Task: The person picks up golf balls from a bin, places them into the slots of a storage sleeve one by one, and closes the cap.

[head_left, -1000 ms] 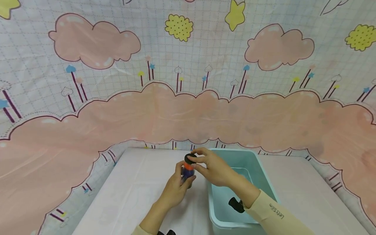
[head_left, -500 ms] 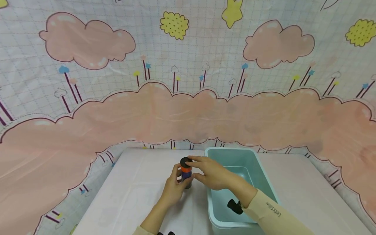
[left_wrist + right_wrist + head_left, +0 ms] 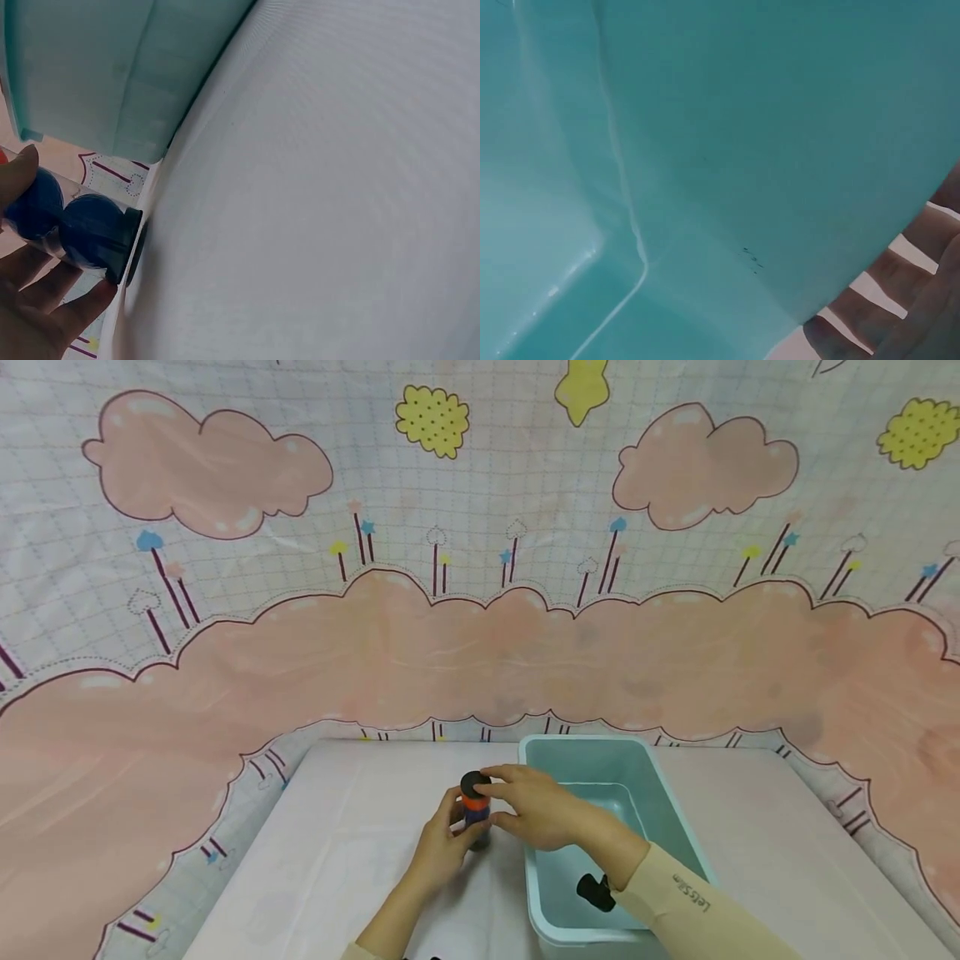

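A clear tube [image 3: 476, 817] with a black cap [image 3: 474, 783] stands upright near the middle of the white table. Inside it are dark blue balls [image 3: 91, 229], with an orange one at the top. My left hand [image 3: 438, 847] grips the tube from the left, thumb on the near side and fingers behind. In the left wrist view its black bottom end [image 3: 126, 247] is at the table surface. My right hand [image 3: 543, 810] reaches over from the right, its extended fingers resting on the cap. The right thumb is beside the tube; whether it touches cannot be told.
A pale teal plastic bin [image 3: 534, 893] stands right of the tube, under my right forearm. In it lies a black cylindrical object [image 3: 596, 892], partly hidden by my sleeve. A patterned cloth [image 3: 450, 660] hangs behind the table [image 3: 330, 843].
Both hands have brought the tube lower and slightly nearer, from tilted in the air to upright at the table. The right thumb has moved off the orange top part; its fingers stay on the cap.
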{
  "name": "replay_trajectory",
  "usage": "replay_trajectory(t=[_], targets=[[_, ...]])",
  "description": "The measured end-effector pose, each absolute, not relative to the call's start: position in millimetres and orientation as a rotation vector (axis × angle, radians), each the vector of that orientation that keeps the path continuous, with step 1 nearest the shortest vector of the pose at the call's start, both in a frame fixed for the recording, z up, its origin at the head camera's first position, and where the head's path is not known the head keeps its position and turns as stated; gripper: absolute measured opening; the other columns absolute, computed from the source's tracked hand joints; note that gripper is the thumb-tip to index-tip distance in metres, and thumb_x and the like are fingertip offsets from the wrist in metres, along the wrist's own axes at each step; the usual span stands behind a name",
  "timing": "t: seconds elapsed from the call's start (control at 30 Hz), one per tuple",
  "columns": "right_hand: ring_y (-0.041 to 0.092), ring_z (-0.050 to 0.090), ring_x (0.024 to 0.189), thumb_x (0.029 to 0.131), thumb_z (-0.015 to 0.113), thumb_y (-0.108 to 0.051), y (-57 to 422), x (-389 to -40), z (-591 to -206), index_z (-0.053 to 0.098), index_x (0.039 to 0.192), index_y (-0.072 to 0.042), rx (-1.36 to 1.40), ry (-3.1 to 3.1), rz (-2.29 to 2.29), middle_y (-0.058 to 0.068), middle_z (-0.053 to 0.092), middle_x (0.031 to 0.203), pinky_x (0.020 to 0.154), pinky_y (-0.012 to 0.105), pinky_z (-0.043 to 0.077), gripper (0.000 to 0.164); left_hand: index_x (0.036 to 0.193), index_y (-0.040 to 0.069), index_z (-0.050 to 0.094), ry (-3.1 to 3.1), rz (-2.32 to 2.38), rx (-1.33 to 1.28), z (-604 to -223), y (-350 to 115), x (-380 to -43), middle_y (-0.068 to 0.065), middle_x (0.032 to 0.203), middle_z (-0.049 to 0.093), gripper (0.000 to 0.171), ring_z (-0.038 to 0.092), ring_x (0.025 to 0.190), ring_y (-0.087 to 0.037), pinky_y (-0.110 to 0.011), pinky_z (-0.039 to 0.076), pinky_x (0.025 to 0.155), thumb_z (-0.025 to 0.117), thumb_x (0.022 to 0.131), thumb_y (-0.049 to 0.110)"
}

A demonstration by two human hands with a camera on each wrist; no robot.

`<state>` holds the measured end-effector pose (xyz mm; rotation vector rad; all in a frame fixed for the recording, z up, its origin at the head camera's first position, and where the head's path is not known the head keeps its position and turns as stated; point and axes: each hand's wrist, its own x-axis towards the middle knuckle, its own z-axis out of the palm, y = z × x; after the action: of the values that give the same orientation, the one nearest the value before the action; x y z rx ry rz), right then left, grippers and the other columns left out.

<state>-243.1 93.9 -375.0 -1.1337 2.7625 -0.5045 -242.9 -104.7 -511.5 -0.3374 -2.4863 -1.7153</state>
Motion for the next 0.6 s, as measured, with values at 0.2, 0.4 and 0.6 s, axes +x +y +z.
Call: replay_trajectory(t=[0.2,0.4,0.6], targets=[[0.04,0.034,0.153,0.105,0.062,-0.029,93.8,-240.6,-377.5,0.056,0.15,-0.016,-1.117,2.767,-0.441,0.01,0.042,0.163,0.123,0.061,0.027,0.047,0.141,0.031,0.047,-2.51,-1.682,-0.326,-514.9,-104.4,-241.2,-0.02,0.142,0.059,0.049,0.057,0.132,-0.045,-0.055,0.053,0.103,0.071,0.099,0.033],[0.039,0.032,0.154,0.105,0.062,-0.031,94.7,-239.8,-380.4,0.052,0.153,-0.018,-1.129,2.773,-0.406,0.008,0.038,0.166,0.124,0.061,0.025,0.05,0.145,0.029,0.043,-2.519,-1.676,-0.358,-515.9,-104.6,-239.0,-0.022,0.143,0.06,0.049,0.057,0.135,-0.044,-0.056,0.052,0.105,0.067,0.102,0.03],[0.039,0.032,0.154,0.105,0.062,-0.031,96.0,-239.3,-381.9,0.052,0.153,-0.018,-1.126,2.768,-0.414,0.008,0.037,0.166,0.124,0.06,0.025,0.051,0.147,0.031,0.039,-2.54,-1.673,-0.384,-517.7,-105.7,-239.2,-0.021,0.146,0.058,0.051,0.055,0.138,-0.041,-0.056,0.05,0.108,0.065,0.103,0.032]])
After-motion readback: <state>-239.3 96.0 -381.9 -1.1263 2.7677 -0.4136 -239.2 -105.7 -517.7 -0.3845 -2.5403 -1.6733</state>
